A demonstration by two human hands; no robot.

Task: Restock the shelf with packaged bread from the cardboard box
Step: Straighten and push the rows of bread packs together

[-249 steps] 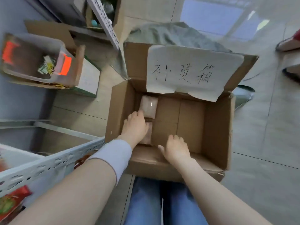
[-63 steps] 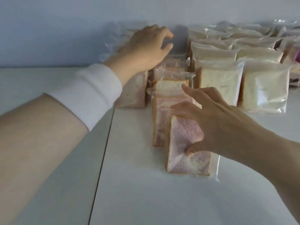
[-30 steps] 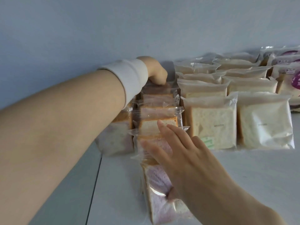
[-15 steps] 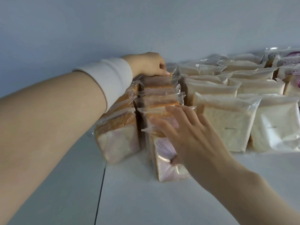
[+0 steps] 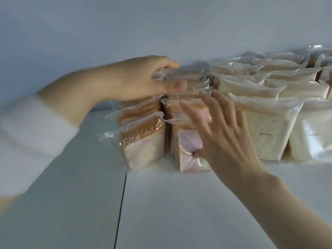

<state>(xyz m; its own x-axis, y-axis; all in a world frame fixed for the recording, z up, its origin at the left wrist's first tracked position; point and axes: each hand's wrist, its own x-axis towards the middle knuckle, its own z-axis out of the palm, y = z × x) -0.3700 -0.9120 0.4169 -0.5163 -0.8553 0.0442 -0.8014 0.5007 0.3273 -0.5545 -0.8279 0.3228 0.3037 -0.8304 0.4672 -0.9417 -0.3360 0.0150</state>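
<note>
Two rows of clear-wrapped pink-swirl bread packs stand on the white shelf (image 5: 179,203). The front pack of the left row (image 5: 143,151) leans a little to the left. My left hand (image 5: 142,78) reaches over the rear packs (image 5: 188,78), with thumb and forefinger closed on their plastic tops. My right hand (image 5: 224,133) is spread flat, fingers apart, against the front pack of the right row (image 5: 186,159), and its thumb touches the wrapper. The cardboard box is out of view.
Rows of white bread packs (image 5: 265,133) fill the shelf to the right, up to the frame edge. A pale wall (image 5: 161,24) closes the back. A dark seam (image 5: 122,194) splits the shelf surface into two panels.
In the last half second my left hand drew slightly forward over the rear packs. My right hand opened wider against the front pink pack. The view is blurred by motion.
</note>
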